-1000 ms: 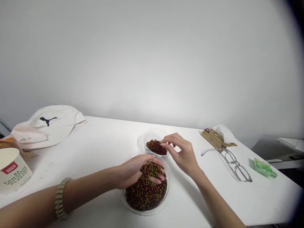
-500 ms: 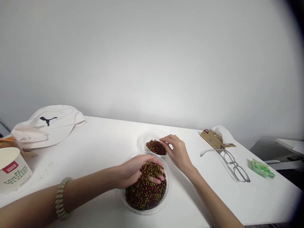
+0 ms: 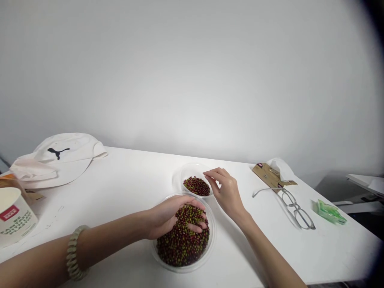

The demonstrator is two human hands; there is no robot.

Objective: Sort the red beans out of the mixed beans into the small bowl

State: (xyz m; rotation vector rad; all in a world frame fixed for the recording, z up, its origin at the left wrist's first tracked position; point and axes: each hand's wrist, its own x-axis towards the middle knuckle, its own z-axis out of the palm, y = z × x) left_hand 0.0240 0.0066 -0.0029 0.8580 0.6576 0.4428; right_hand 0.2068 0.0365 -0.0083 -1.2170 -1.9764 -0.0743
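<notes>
A clear round bowl (image 3: 212, 244) full of mixed dark red and green beans (image 3: 183, 246) stands near the front of the white table. My left hand (image 3: 177, 214) lies over its far left part, palm turned up and fingers spread, with beans showing around the fingers. Behind stands a smaller clear bowl (image 3: 187, 170) with a lower heap of the same beans (image 3: 196, 186). My right hand (image 3: 223, 190) is at its right rim, thumb and fingertips pinched together; whatever may be between them is too small to make out.
At the left are a white cap (image 3: 66, 154), a pinkish cloth (image 3: 33, 170) and a paper tub (image 3: 15, 216). To the right lie a brown cardboard piece (image 3: 267, 176) with white tissue (image 3: 282, 170), eyeglasses (image 3: 295, 206) and a green packet (image 3: 330, 212). A grey wall (image 3: 192, 80) rises behind.
My right hand's fingertips have risen slightly at the small bowl. My left hand keeps its pose over the large bowl. The whole view has shifted a little.
</notes>
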